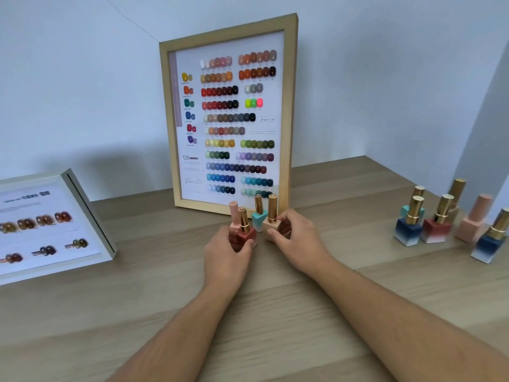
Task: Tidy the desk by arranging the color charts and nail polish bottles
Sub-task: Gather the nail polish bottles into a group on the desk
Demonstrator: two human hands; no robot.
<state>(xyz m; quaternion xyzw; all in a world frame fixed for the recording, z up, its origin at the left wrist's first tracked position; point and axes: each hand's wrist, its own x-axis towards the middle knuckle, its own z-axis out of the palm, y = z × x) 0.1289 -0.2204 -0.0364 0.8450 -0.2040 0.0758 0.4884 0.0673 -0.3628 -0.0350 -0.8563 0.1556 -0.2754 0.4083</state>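
Observation:
A wood-framed color chart [292,106] stands upright against the wall at the middle of the desk. Just in front of it stand several nail polish bottles. My left hand [225,257] grips a red bottle with a gold cap [245,230]; a pink bottle [234,213] stands right behind it. My right hand [297,241] holds a peach bottle with a gold cap [272,216]. A teal bottle [259,216] stands between the two hands, untouched. A second, white-framed color chart [91,213] lies flat at the left.
Several more bottles stand in a loose group at the right: a blue one [409,227], a red one [438,227], a pink one [472,224] and another blue one [490,244] near the frame's edge. The wooden desk [275,312] meets a white wall behind.

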